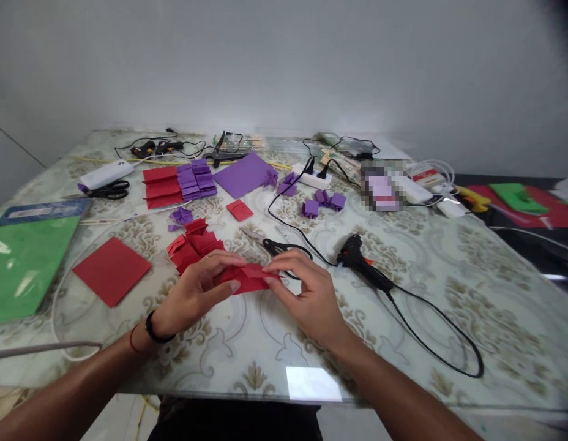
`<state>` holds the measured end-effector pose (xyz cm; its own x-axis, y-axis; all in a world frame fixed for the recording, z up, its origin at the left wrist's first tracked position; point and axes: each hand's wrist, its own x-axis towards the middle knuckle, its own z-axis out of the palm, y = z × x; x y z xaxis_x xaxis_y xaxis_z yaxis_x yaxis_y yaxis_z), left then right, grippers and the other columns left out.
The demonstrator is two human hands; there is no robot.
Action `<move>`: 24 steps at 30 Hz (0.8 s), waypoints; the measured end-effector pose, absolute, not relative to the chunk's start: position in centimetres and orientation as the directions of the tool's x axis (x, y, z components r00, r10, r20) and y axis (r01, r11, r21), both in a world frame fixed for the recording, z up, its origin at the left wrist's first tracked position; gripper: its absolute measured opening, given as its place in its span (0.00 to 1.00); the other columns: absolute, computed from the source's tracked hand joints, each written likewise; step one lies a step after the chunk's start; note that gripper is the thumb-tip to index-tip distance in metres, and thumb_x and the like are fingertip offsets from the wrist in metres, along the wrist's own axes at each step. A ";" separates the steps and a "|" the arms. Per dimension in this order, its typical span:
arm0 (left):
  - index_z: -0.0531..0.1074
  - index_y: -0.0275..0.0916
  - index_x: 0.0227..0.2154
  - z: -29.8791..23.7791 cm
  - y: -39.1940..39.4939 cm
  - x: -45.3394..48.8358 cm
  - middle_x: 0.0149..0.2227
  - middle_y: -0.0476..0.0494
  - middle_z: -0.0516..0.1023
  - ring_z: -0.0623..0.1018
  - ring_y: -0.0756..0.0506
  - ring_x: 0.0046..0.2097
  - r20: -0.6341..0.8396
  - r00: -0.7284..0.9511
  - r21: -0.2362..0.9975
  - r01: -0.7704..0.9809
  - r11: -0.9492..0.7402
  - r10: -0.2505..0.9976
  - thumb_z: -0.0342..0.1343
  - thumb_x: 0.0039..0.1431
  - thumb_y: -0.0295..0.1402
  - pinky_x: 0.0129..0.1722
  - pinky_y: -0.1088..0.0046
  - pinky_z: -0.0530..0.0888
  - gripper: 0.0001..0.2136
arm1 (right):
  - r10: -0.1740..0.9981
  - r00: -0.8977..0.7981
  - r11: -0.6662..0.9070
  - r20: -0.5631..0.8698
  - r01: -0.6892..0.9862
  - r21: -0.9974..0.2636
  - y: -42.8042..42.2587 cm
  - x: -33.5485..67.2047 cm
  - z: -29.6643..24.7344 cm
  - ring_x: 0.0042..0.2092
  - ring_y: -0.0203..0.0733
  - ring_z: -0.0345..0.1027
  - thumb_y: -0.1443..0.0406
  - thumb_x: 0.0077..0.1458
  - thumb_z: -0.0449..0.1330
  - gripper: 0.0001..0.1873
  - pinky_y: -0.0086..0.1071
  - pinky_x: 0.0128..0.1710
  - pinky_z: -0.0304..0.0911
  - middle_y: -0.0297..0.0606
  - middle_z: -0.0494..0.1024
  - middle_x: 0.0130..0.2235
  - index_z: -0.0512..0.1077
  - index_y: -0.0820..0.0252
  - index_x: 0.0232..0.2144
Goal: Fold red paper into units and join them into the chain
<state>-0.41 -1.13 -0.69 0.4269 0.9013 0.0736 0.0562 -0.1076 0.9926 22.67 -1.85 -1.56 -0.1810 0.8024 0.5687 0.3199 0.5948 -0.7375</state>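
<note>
The left hand [192, 294] is hiding the left end of the folded red paper [251, 283], so some folds are not showing. It is also covering the low edge of the bumpy red pile [194, 245] behind it. The right hand [311, 297] is blocking a bit of the handles of the black scissors [272, 245]. A green pack [29, 266] is running off the left side, and the dark lap [233, 419] is getting cut off at the bottom. Little squares are blurring the phone [384, 191], so its screen is hard to read. Two small dark tools [144, 149] at the back are looking too tiny to make out well.

The left grip is pinching the folded red paper, with the thumb in front and the fingers over the back. The right grip is nearly closed too, and its thumb and fingertips are pinching a thin flap near the right end. The paper is sitting between both hands, over the near part of the table [256, 343]; I can't tell if it is touching the top
</note>
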 end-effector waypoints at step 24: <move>0.74 0.42 0.49 -1.4 -1.3 -0.2 0.51 0.44 0.76 0.78 0.44 0.55 0.048 0.338 0.994 0.077 -0.078 0.940 0.61 0.66 0.31 0.61 0.63 0.74 0.10 | 0.950 -0.206 0.283 0.236 0.241 -0.928 -1.4 22.9 -2.6 0.47 0.43 0.77 0.66 0.68 0.57 0.22 0.37 0.50 0.71 0.40 0.78 0.56 0.69 0.50 0.62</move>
<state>-0.16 -1.29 -1.42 0.3379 0.9400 0.0478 0.0775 -0.0784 0.9939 22.91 -1.42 -2.57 -0.2062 0.9496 0.2362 0.2407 0.2832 -0.9284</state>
